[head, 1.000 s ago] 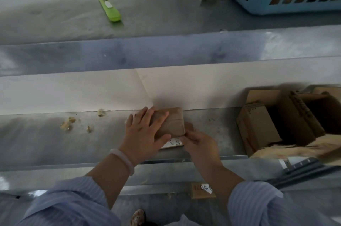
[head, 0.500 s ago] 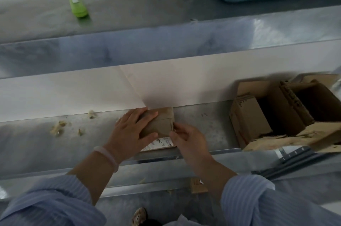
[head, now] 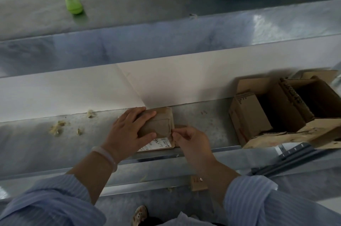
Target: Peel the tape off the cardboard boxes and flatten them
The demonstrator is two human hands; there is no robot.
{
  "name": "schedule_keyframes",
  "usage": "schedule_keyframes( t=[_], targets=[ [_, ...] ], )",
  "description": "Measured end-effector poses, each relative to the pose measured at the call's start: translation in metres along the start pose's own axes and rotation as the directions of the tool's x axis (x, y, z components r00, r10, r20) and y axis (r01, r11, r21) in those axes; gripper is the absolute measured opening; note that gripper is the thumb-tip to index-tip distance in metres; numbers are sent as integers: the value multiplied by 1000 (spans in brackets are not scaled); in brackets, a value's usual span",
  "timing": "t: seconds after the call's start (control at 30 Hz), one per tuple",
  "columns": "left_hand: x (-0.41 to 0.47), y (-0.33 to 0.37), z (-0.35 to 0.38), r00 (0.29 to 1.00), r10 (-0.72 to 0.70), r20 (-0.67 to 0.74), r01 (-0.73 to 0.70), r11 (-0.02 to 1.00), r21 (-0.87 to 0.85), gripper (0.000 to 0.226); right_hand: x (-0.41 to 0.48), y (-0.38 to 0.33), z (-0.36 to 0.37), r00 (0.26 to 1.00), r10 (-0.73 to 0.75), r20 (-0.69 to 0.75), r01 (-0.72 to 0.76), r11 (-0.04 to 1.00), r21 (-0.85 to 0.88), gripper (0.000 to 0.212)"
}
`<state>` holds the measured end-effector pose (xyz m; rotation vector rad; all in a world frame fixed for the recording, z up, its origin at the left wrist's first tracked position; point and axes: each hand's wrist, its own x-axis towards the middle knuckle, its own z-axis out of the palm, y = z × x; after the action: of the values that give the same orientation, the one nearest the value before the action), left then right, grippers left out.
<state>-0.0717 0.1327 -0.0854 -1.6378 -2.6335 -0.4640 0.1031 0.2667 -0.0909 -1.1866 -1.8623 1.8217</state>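
Left hand point(head: 132, 130), spread flat, steadies the small brown cardboard box point(head: 162, 124) on the counter point(head: 203, 124). Right hand point(head: 191, 141) pinches its right edge, probably to lift tape.

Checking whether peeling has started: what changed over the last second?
The right hand crept slightly along the right edge of the small box and now pinches there, whether on tape I cannot tell. The left hand stays flat on the box, which has not moved; only the camera shifted.

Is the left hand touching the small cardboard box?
Touching. The head view shows the left hand resting on the small cardboard box, with its fingers across the top and no gap visible.
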Motion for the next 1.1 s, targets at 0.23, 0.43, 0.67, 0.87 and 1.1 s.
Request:
schedule_keyframes(
  t=[0.23, 0.43, 0.67, 0.87, 1.1],
  targets=[
    [-1, 3, -1, 1000, -4, 3, 4, 1000, -5, 67, 2, -6, 3, 991, 128, 24, -130, 985, 114, 11],
    [-1, 2, 0, 1000, 6, 8, -6, 1000, 14, 67, 7, -16, 0, 966, 209, 150, -238, 948, 211, 16],
    [-1, 4, -1, 1000, -7, 6, 7, 1000, 17, 68, 10, -17, -1, 961, 213, 179, -237, 963, 131, 18],
    [0, 4, 0, 1000, -13, 4, 13, 1000, 12, 67, -2, -8, -6, 997, -4, 75, 16, 988, -152, 18],
    [-2, 4, 0, 1000, -4, -7, 4, 1000, 15, 67, 0, -10, -6, 989, -145, 30, 148, 957, -251, 11]
  ],
)
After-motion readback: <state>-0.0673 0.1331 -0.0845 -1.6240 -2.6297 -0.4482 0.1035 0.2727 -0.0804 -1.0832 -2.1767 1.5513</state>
